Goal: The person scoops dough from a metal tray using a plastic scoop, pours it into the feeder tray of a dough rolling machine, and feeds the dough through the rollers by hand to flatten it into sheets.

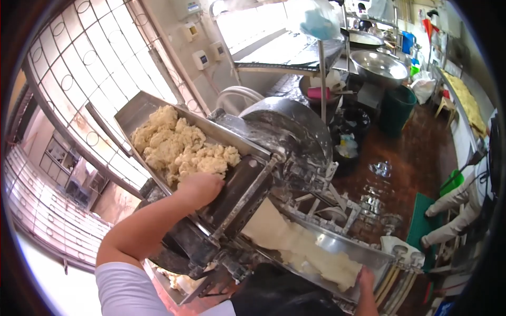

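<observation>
My left hand [203, 188] reaches into the metal feed tray [129, 108] of a dough roller machine, fingers curled against the lumpy pale dough [176, 139]. Its fingertips are partly hidden by the hand itself. Just beside the hand lies the dark steel roller [240, 176]. Below the rollers, a flattened dough sheet [316, 250] runs down into a shiny metal catch tray [342, 242]. At the sheet's far end, my right hand [365, 282] is closed at the dough's edge; its inner fingers are mostly out of sight.
Machine levers and linkages [327, 205] stand beside the catch tray. Dough scraps lie in a lower tray [184, 295]. Behind are a steel bowl [379, 66] and a dark green bin [396, 110]. Another person [474, 184] stands at right, near a counter with flat dough [466, 102].
</observation>
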Demonstrator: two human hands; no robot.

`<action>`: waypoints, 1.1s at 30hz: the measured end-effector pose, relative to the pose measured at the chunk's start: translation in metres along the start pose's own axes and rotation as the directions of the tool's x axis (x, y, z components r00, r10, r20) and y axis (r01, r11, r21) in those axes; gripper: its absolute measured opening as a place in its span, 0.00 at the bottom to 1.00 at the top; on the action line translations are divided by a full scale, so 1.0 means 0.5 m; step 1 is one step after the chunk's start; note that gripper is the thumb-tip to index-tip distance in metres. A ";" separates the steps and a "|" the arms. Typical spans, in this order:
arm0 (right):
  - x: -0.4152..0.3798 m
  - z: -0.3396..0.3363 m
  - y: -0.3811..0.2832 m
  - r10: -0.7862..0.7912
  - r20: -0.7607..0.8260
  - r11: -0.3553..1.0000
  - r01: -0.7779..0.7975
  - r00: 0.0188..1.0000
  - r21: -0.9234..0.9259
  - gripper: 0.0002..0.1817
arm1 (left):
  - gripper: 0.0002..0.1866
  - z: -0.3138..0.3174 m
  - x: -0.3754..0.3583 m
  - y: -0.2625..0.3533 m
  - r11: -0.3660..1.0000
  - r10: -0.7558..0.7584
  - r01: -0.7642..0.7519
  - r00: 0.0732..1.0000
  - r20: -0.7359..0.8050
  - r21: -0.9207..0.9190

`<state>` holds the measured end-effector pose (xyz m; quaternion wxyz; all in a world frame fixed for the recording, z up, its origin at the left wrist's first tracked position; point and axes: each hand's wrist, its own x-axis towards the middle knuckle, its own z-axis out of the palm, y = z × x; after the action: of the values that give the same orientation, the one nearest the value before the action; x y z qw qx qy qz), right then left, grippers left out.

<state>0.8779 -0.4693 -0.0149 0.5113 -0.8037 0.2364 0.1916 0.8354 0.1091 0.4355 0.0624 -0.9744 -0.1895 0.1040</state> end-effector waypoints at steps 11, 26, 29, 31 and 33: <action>0.010 -0.006 0.141 0.152 0.013 0.988 -0.152 0.988 0.032 0.14 | 0.19 -0.065 0.080 -0.174 0.825 -0.347 0.069 0.845 -0.406 -0.561; -0.014 -0.050 0.066 0.217 0.071 0.974 -0.221 0.974 0.048 0.17 | 0.28 -0.071 0.146 -0.082 0.996 0.003 -0.005 1.000 -0.030 -0.087; -0.036 -0.037 0.063 0.200 0.043 0.977 -0.202 0.979 0.071 0.15 | 0.23 -0.032 0.168 -0.087 0.981 0.000 0.026 0.990 0.138 -0.191; -0.038 -0.023 0.086 0.124 0.021 0.986 -0.125 0.992 0.110 0.14 | 0.21 -0.014 0.157 -0.077 0.916 -0.173 0.170 0.985 0.025 -0.362; -0.047 -0.004 0.077 0.048 0.003 0.987 -0.048 0.999 0.152 0.13 | 0.20 0.007 0.162 -0.082 0.919 -0.210 0.195 0.978 -0.006 -0.344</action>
<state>0.8366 -0.4809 -0.0294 0.5664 -0.7565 0.2695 0.1851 0.8935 0.1779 0.4243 -0.0927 -0.9475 -0.3031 0.0416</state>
